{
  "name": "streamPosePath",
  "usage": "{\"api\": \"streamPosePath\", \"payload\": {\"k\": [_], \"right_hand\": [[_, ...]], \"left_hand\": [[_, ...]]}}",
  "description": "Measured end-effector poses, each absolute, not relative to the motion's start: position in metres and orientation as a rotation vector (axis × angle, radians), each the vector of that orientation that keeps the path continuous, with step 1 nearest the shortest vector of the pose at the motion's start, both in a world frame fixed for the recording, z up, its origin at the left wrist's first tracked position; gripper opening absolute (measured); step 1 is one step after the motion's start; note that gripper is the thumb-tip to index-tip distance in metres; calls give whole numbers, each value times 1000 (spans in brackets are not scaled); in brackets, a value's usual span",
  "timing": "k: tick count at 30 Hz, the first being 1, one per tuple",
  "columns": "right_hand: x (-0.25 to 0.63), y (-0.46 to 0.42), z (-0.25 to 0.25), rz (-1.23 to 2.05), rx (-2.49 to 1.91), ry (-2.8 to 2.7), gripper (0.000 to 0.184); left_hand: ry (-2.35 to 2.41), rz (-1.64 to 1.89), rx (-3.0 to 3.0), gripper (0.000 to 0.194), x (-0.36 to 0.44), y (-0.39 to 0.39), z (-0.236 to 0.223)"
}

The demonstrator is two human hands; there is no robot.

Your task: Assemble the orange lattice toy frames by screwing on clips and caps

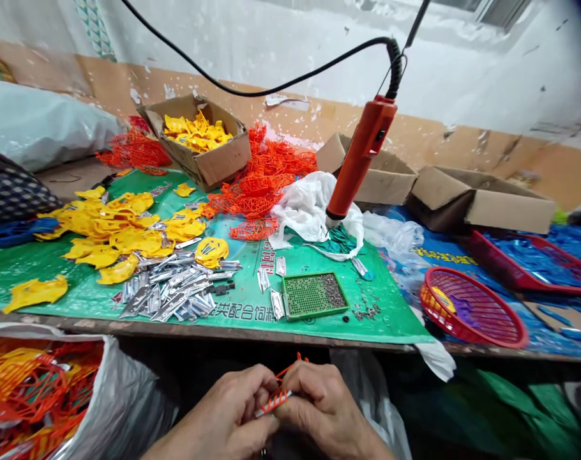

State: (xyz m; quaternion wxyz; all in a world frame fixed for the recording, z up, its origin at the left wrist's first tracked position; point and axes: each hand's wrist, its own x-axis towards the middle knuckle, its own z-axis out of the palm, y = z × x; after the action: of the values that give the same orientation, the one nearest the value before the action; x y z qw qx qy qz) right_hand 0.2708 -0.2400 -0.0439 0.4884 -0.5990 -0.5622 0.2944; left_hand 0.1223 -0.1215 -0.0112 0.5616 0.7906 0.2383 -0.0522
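Below the table's front edge, my left hand (240, 406) and my right hand (322, 399) are close together, fingers pinched on a small orange slatted plastic part (275, 402). A silvery edge shows along that part; much of it is hidden by my fingers. On the table beyond lie a heap of silvery metal blades (175, 291) and a pile of yellow plastic parts (122, 230). A green tray (314, 295) of small screws sits near the front edge. Over the table hangs a red electric screwdriver (362, 156), tip down, apart from both hands.
A cardboard box (223, 160) of yellow parts stands at the back, beside orange mesh-like parts (266, 166). At the right are a red basket (505, 322) and two more boxes (511, 207). A white sack (128, 383) of orange and yellow parts stands lower left.
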Motion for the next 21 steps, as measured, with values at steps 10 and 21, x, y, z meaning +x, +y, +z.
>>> {"api": "streamPosePath", "payload": {"k": [10, 21], "right_hand": [[273, -231, -27, 757, -1787, -1361, 24], [358, -216, 16, -101, -1670, -936, 31]], "left_hand": [[517, -61, 1663, 22, 124, -118, -11], [662, 62, 846, 22, 129, -116, -33]]}}
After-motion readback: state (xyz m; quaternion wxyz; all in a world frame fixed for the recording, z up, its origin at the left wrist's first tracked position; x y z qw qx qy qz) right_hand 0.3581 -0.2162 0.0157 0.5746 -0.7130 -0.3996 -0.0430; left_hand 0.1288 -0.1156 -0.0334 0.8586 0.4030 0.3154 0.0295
